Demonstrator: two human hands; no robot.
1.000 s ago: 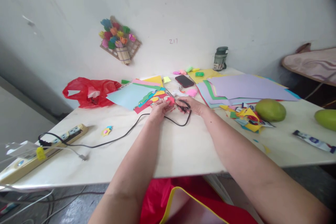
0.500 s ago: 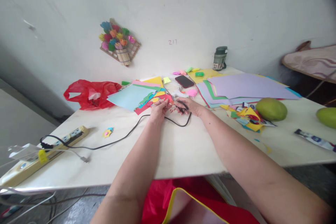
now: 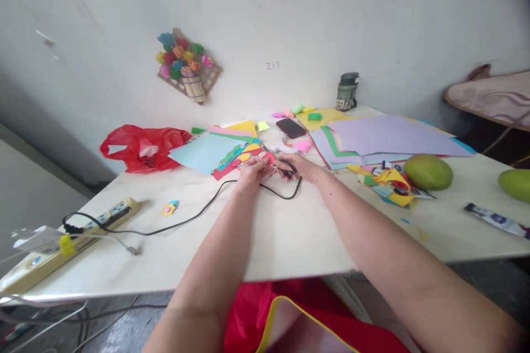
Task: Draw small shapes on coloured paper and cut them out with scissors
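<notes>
Near the middle of the table, my left hand (image 3: 253,170) pinches a small red paper piece (image 3: 269,158). Just to its right, my right hand (image 3: 297,166) is closed round the black handles of a pair of scissors (image 3: 292,167), whose blades point up and left beside the red paper. Small paper bits lie under and between the hands. Behind my left hand are cut coloured papers and a light blue sheet (image 3: 202,153). A black cable (image 3: 207,207) runs below both hands.
A power strip (image 3: 74,242) and red plastic bag (image 3: 144,146) are at left. Behind the hands lies a phone (image 3: 291,128). On the right are purple sheets (image 3: 385,135), paper scraps (image 3: 391,185), a green fruit (image 3: 428,172) and a tube (image 3: 497,220). A bottle (image 3: 347,91) stands at the back.
The red paper at my left fingertips has shifted and turned slightly, and the scissor blades beside it show more clearly. Both arms stay in nearly the same place.
</notes>
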